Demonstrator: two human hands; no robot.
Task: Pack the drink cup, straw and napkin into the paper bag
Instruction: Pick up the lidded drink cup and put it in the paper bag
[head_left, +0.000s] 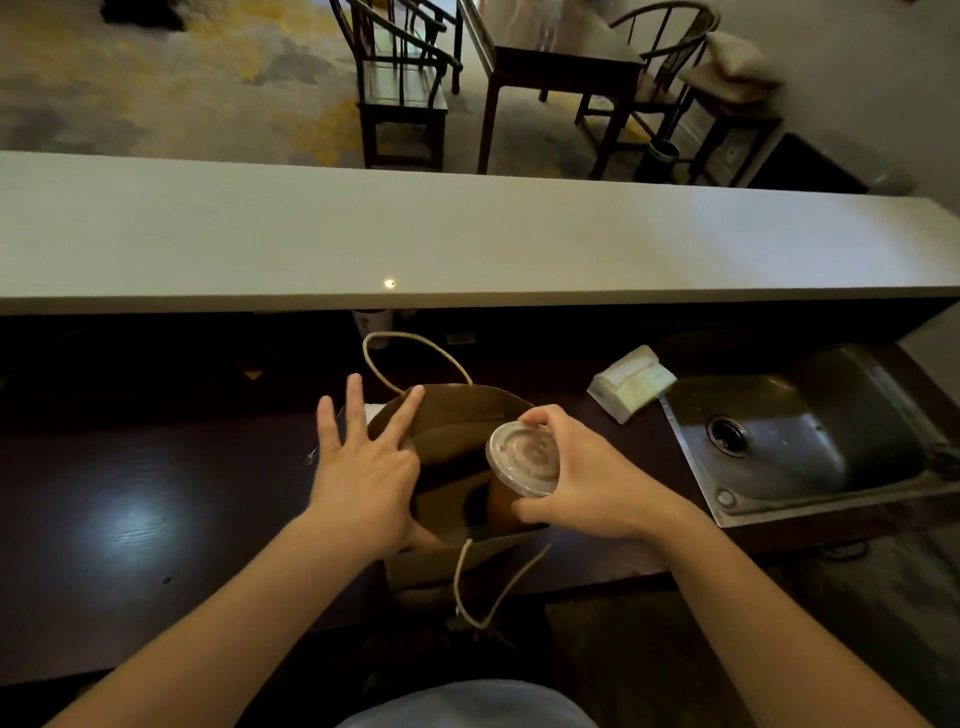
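Fingers of your right hand (587, 483) clasp the clear-lidded brown drink cup (523, 460), poised in the mouth of the open brown paper bag (457, 415); your left hand (363, 467), fingers spread, holds the bag's rim open. Cup-loading is underway: next, lower it upright to the bottom. White napkin pack (631, 382) waits near the steel sink (810, 441).

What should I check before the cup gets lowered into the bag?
1. Right hand grips the drink cup by its lid rim: ok.
2. Cup over the paper bag mouth: ok.
3. Left hand spreads the bag's left edge open: ok.
4. Lid fully sealed: cannot tell.
5. Bag bottom free of clutter: cannot tell, too dark.
6. Napkin pack on the counter beside the sink, not packed: ok.
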